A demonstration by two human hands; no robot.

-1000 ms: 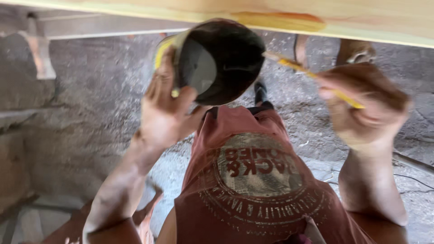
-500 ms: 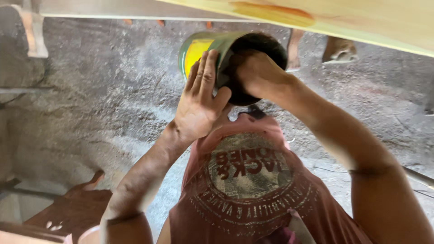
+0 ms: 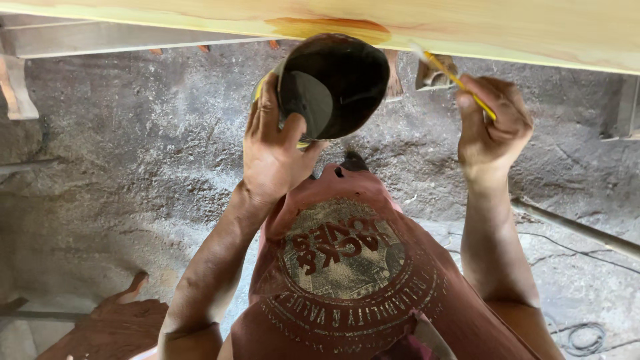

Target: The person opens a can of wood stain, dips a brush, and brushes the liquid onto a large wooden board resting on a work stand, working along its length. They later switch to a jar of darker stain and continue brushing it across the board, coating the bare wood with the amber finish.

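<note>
A pale wooden board (image 3: 467,30) closes off the top, with a dark can (image 3: 337,83) and a yellow-handled brush (image 3: 457,80) held just beneath it. Between can and brush, an open gap shows bare concrete floor (image 3: 133,153).

You've got 2 hands: left hand (image 3: 273,150), right hand (image 3: 493,123). 1 tin can (image 3: 333,83), 1 yellow-handled brush (image 3: 457,80), 1 wood plank (image 3: 467,27), 1 floor pipe (image 3: 577,230).
</note>
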